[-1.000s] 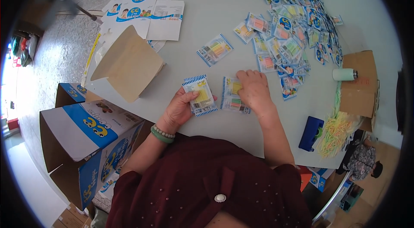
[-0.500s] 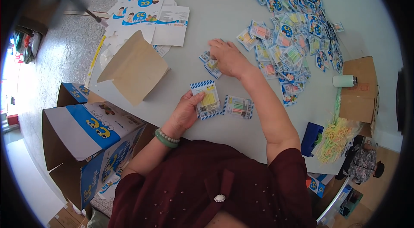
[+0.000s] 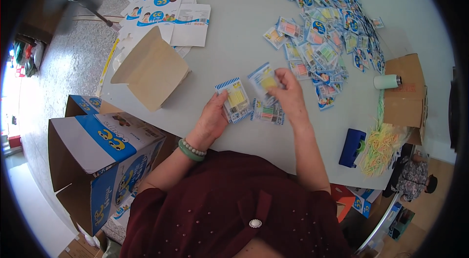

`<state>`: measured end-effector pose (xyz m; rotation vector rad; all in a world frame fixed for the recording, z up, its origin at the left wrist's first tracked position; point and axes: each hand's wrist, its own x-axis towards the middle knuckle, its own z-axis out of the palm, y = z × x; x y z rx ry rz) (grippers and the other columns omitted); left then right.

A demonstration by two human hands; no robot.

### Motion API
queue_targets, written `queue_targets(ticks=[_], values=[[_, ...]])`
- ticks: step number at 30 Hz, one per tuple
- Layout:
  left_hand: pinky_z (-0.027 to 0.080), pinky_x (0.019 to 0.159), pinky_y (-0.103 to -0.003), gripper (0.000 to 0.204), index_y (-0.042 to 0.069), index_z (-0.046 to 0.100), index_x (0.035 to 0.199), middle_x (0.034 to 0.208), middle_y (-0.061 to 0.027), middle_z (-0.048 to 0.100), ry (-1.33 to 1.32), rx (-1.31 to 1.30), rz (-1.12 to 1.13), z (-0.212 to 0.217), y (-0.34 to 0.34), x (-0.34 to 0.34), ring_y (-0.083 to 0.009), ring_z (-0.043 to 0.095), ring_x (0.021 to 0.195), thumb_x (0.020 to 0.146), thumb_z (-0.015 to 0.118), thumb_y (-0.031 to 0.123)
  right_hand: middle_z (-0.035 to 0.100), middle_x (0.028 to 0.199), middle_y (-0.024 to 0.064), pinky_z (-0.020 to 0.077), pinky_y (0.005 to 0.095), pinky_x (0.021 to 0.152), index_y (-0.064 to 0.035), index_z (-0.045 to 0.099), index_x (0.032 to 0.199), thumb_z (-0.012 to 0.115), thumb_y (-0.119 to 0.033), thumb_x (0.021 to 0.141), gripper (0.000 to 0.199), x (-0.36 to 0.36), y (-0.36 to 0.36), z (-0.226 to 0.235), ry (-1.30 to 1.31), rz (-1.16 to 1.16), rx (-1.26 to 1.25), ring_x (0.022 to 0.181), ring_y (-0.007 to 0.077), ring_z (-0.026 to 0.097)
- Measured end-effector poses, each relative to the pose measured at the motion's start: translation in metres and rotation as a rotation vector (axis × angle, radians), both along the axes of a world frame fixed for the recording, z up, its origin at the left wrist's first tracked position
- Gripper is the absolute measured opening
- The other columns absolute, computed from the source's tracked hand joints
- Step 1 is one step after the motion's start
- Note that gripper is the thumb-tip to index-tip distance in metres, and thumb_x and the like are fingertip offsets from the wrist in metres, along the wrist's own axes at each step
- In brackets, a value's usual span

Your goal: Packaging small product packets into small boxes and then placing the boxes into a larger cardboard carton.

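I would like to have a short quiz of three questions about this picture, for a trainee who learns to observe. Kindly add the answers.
1. Choose one. The right hand holds:
a) a phone
b) a packet
c) a bottle

2. True or false: the left hand also holds a packet.

3. Fill in: the big heap of packets lies on the person's ___ side of the table.

Key: 1 b; 2 true; 3 right.
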<state>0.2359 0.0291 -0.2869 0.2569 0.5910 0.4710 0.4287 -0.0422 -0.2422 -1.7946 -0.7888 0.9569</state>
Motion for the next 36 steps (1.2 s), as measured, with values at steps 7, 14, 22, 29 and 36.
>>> queue_targets(ticks=[7, 14, 22, 29, 36], values=[[0.044, 0.098, -0.042, 0.04, 0.007, 0.041, 0.13, 0.125, -0.0076, 0.053, 0.093, 0.26, 0.002, 0.008, -0.028, 0.018, -0.0212, 0.052, 0.115, 0.094, 0.053, 0.015, 0.057, 0.098, 0.0131, 0.049, 0.0313, 0.076, -0.0044, 0.053, 0.109, 0.067, -0.005, 0.074, 0.038, -0.08, -0.017, -0.023, -0.463, -0.089, 0.113, 0.091, 0.0262, 0.058], [0.053, 0.086, -0.038, 0.034, 0.004, 0.049, 0.123, 0.111, -0.0076, 0.06, 0.157, 0.138, 0.002, -0.002, -0.005, 0.011, -0.0211, 0.061, 0.099, 0.089, 0.054, 0.004, 0.053, 0.118, 0.0176, 0.0364, 0.0434, 0.098, -0.0035, 0.054, 0.099, 0.07, -0.014, 0.073, 0.033, -0.037, -0.051, -0.01, -1.167, 0.03, -0.062, 0.118, 0.0388, 0.044], [0.055, 0.082, -0.036, 0.03, 0.002, 0.05, 0.119, 0.109, -0.0085, 0.061, 0.2, 0.185, -0.038, -0.003, -0.004, 0.013, -0.0208, 0.063, 0.095, 0.089, 0.052, 0.002, 0.059, 0.107, 0.0171, 0.0406, 0.042, 0.091, -0.0045, 0.052, 0.079, 0.073, -0.017, 0.069, 0.026, 0.011, -0.043, -0.013, -0.383, -0.042, -0.202, 0.111, 0.0351, 0.05], [0.054, 0.083, -0.036, 0.029, 0.002, 0.05, 0.119, 0.11, -0.0091, 0.061, 0.211, 0.208, -0.011, 0.001, -0.009, 0.014, -0.0211, 0.063, 0.097, 0.09, 0.052, 0.004, 0.062, 0.093, 0.0101, 0.0464, 0.04, 0.08, -0.0052, 0.054, 0.083, 0.071, -0.014, 0.072, 0.022, 0.05, -0.001, -0.06, -1.208, -0.237, 0.026, 0.097, 0.0313, 0.056], [0.054, 0.083, -0.036, 0.03, 0.001, 0.048, 0.12, 0.11, -0.0089, 0.061, 0.176, 0.197, -0.053, 0.002, -0.006, 0.012, -0.0209, 0.063, 0.096, 0.09, 0.051, 0.004, 0.062, 0.089, 0.01, 0.0491, 0.0378, 0.077, -0.0051, 0.056, 0.089, 0.061, -0.005, 0.077, 0.013, -0.019, -0.057, -0.027, -0.654, -0.127, 0.019, 0.093, 0.0276, 0.058]])
